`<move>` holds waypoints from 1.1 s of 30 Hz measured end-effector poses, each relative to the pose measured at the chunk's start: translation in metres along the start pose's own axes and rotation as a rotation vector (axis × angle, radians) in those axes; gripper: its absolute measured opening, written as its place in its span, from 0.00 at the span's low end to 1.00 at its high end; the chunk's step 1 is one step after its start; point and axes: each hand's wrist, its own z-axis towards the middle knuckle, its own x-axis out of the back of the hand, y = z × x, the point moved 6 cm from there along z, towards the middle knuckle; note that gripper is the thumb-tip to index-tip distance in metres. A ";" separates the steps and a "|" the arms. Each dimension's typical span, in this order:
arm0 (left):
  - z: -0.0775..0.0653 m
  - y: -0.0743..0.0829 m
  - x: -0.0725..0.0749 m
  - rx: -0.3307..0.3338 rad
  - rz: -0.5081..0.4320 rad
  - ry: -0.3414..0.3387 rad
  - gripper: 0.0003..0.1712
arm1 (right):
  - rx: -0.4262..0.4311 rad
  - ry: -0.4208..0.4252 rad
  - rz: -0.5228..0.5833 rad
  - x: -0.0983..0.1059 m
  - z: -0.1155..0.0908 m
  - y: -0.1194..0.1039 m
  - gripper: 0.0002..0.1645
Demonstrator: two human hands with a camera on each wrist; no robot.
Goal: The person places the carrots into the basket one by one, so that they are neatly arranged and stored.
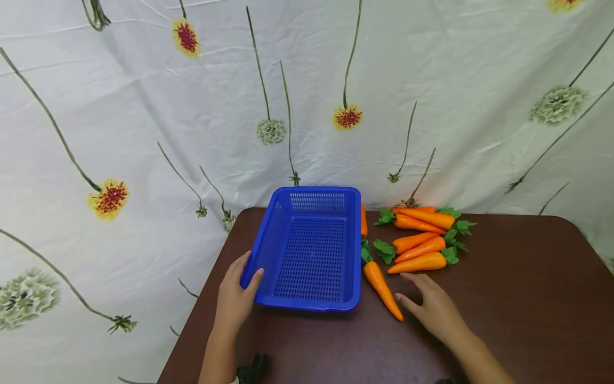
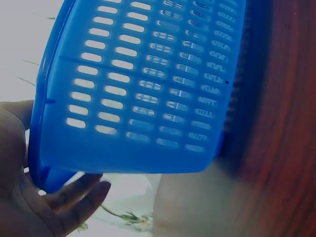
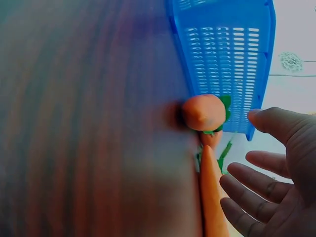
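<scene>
A blue plastic basket (image 1: 307, 305) with slotted walls stands on the table, its inside facing up. At its near left corner my left hand (image 1: 236, 296) grips the rim, the thumb over the edge and the fingers outside and below, as the left wrist view also shows. My right hand (image 1: 435, 310) hovers over the table with fingers spread and holds nothing. Closest to it lies a single orange carrot (image 1: 382, 288) with green leaves, tip toward me, beside the basket's right wall. The right wrist view shows this carrot (image 3: 205, 112) end-on, left of the thumb.
Several more carrots (image 1: 424, 262) with leafy tops lie in two loose groups right of the basket. Another carrot (image 1: 364, 223) is partly hidden behind the basket's right rim. The dark brown table (image 1: 523, 298) meets a white cloth (image 1: 211, 106) with printed flowers at the back.
</scene>
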 end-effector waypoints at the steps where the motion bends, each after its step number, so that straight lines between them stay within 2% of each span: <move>1: -0.001 -0.002 0.000 0.000 -0.018 0.000 0.35 | -0.001 -0.006 0.001 -0.002 0.000 0.000 0.31; 8: -0.007 -0.013 -0.002 -0.002 -0.102 -0.010 0.34 | 0.005 -0.028 0.054 -0.016 -0.001 -0.002 0.30; 16: -0.010 -0.018 -0.007 -0.021 -0.118 -0.017 0.34 | -0.033 -0.054 0.126 -0.024 0.000 0.001 0.28; 20: -0.010 -0.022 -0.008 0.020 -0.144 -0.035 0.36 | -0.038 -0.060 0.148 -0.027 0.000 0.001 0.28; 27: -0.013 -0.032 -0.010 0.162 -0.180 -0.096 0.40 | -0.036 -0.069 0.160 -0.034 -0.002 0.000 0.27; 30: -0.014 -0.032 -0.012 0.184 -0.199 -0.120 0.40 | -0.033 -0.068 0.158 -0.035 -0.004 0.001 0.27; 33: -0.015 -0.032 -0.013 0.179 -0.234 -0.132 0.40 | -0.039 -0.068 0.153 -0.035 -0.004 0.002 0.26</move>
